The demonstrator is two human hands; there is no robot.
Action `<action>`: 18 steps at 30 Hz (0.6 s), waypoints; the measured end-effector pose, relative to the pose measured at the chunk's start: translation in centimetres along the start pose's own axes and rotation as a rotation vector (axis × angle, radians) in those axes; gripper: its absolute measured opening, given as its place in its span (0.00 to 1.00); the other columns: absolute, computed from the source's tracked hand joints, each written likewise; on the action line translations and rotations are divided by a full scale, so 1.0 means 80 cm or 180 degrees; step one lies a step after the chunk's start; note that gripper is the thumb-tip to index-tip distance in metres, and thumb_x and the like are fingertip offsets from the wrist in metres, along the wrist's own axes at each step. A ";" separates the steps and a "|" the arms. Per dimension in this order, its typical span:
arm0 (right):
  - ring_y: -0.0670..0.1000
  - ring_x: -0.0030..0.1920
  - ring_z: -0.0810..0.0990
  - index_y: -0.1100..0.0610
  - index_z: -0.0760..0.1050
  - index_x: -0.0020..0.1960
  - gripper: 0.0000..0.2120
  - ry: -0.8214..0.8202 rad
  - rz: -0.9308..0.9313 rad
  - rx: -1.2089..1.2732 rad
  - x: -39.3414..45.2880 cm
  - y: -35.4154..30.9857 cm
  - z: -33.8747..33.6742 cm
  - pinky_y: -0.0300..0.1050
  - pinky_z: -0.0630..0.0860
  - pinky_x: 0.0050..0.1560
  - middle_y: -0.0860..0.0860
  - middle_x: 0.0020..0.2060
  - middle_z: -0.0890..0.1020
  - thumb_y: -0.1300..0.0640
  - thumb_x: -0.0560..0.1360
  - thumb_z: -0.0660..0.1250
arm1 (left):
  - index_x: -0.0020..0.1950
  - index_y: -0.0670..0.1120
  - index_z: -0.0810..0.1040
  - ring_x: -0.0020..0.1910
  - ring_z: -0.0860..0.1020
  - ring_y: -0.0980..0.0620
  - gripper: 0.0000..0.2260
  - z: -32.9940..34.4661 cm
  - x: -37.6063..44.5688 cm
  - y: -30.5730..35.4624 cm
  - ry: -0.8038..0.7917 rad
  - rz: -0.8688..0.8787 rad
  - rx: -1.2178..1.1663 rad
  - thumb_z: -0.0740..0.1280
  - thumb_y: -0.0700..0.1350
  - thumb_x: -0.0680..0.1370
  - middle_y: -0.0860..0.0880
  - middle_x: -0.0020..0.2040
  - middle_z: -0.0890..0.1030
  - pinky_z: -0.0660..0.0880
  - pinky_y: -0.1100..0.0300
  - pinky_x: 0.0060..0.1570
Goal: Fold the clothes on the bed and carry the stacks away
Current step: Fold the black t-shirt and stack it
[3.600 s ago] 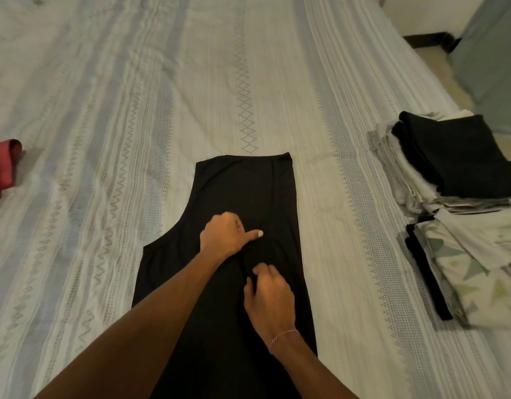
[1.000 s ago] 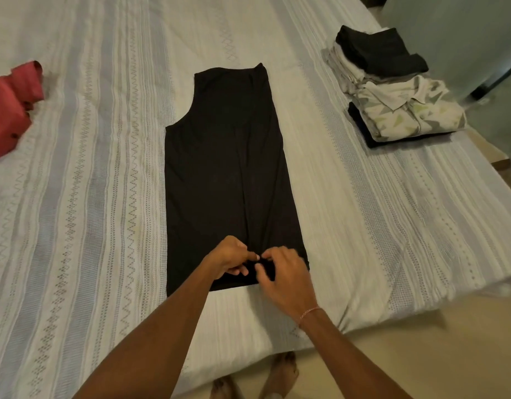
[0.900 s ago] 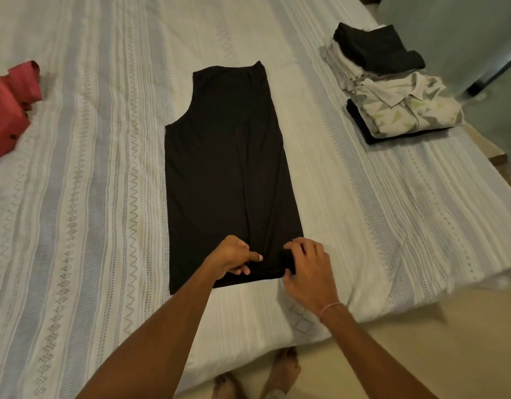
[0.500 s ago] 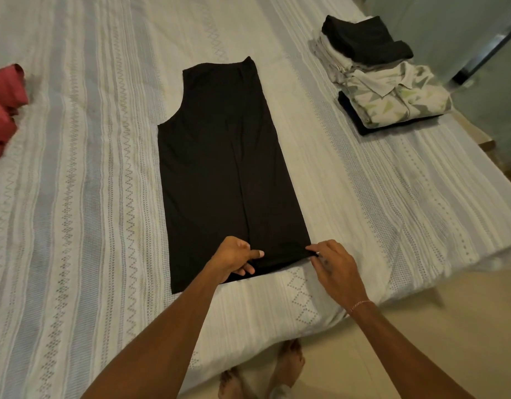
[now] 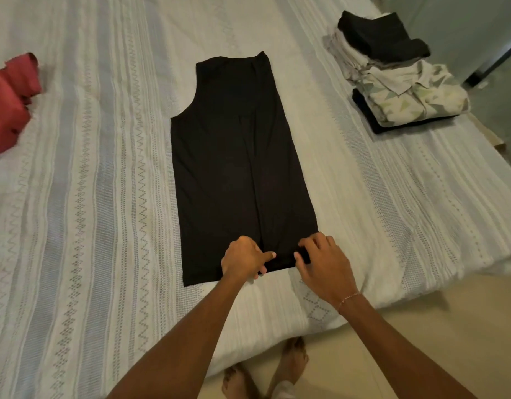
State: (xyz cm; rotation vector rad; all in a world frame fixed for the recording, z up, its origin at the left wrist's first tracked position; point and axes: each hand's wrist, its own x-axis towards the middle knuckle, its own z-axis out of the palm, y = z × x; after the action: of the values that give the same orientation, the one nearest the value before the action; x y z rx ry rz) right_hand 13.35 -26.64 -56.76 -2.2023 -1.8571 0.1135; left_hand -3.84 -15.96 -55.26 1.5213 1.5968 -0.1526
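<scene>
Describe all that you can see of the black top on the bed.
The black top is a thin, soft-looking sleeveless garment, folded lengthwise into a long narrow shape. It lies flat on the bed, armhole curve at the far left, hem near the bed's edge. The left hand and right hand both grip the hem.

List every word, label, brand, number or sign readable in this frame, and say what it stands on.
None can be read.
The black garment, held at its hem by the left hand and right hand, shows no print or tag.
The bedspread bears only woven zigzag and diamond bands.
The patterned shirt on the folded stack carries triangle shapes, no lettering.
The red garment is plain.
</scene>
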 end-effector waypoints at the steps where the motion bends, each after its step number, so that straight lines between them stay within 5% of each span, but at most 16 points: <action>1: 0.50 0.42 0.74 0.54 0.78 0.53 0.13 -0.0166 0.0073 -0.0166 0.001 -0.004 0.008 0.43 0.74 0.37 0.51 0.45 0.77 0.45 0.79 0.65 | 0.38 0.46 0.82 0.27 0.80 0.57 0.15 -0.002 -0.002 -0.002 0.0025 -0.0022 0.0012 0.74 0.57 0.76 0.52 0.30 0.84 0.80 0.59 0.36; 7: 0.54 0.39 0.74 0.55 0.74 0.48 0.28 -0.0383 0.0554 -0.0567 0.012 -0.026 0.010 0.49 0.73 0.37 0.53 0.41 0.76 0.29 0.71 0.60 | 0.39 0.48 0.80 0.32 0.83 0.55 0.14 -0.018 -0.013 -0.017 0.0111 -0.0059 -0.0129 0.75 0.58 0.74 0.52 0.33 0.84 0.81 0.57 0.39; 15: 0.50 0.54 0.75 0.55 0.76 0.60 0.15 -0.0739 -0.0103 0.0761 0.091 -0.131 0.020 0.44 0.75 0.53 0.52 0.56 0.76 0.47 0.79 0.68 | 0.44 0.48 0.74 0.38 0.78 0.52 0.10 -0.079 -0.020 -0.105 0.1879 -0.0156 -0.0256 0.68 0.52 0.80 0.51 0.37 0.77 0.74 0.59 0.38; 18: 0.47 0.56 0.76 0.54 0.76 0.61 0.12 -0.1077 0.0011 0.1362 0.127 -0.180 0.039 0.42 0.76 0.58 0.50 0.58 0.75 0.53 0.80 0.69 | 0.44 0.43 0.77 0.39 0.80 0.50 0.13 -0.101 -0.013 -0.144 0.1820 -0.0454 -0.0671 0.73 0.52 0.76 0.47 0.40 0.81 0.77 0.55 0.40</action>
State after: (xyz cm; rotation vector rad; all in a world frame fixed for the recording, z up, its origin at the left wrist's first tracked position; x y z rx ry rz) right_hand 0.72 -14.06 -55.15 -1.9718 -1.7748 0.8473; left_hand -17.84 -14.35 -55.30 1.3521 2.0915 0.3967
